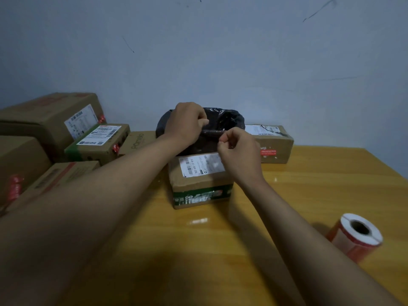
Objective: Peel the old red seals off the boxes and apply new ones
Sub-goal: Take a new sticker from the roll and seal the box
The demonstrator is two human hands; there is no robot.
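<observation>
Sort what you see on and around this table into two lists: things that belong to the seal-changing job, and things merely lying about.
Belongs to the job:
- left hand and right hand, pinching a dark strip
- small box in front
- roll of red seals
- stacked boxes with red seals
- box at the back
- black bag, seemingly for scraps

Lying about:
- nothing plainly; only the table and wall

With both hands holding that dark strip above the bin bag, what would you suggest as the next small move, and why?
Probably let the strip drop into the black bag. Both the left hand and the right hand pinch it right over the bag's open mouth, and the box in front shows no red seal on its visible sides, while the roll of seals waits nearby.
</observation>
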